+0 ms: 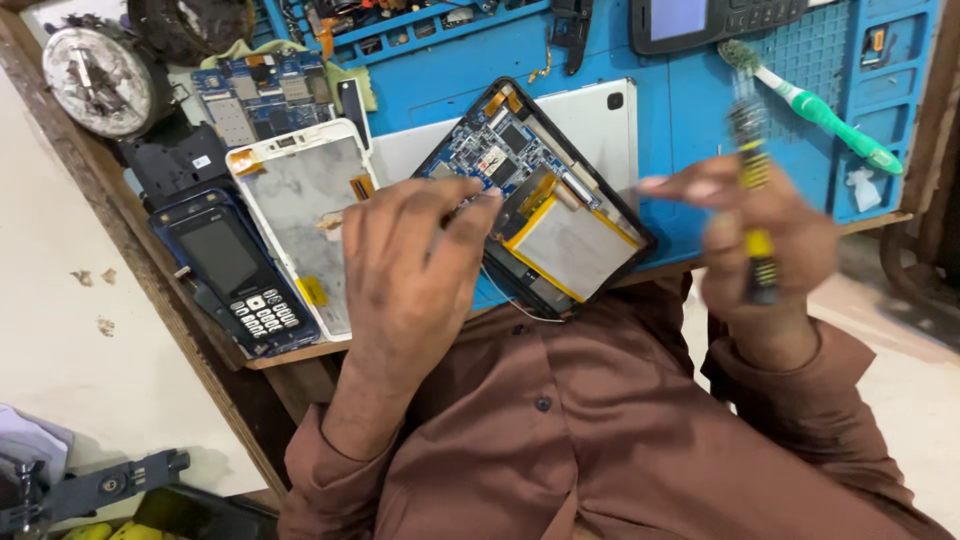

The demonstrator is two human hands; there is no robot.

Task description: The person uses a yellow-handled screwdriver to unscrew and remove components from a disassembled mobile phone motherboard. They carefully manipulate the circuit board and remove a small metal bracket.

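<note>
An opened tablet [560, 215] lies tilted on the blue work mat [690, 100], its circuit board and silver battery with yellow edging exposed. My left hand [410, 265] rests on its left side, fingertips touching the circuit board near the middle. My right hand [765, 235], blurred, hovers just right of the tablet and grips a yellow and black screwdriver [752, 200] held upright, index finger pointing left toward the tablet.
A white tablet back cover [600, 115] lies under the tablet. A white screen panel [300, 200], a blue keypad phone [235, 275] and a bare circuit board [255, 95] sit to the left. A green and white toothbrush [815, 105] lies at the right; a dark phone [700, 20] at the top.
</note>
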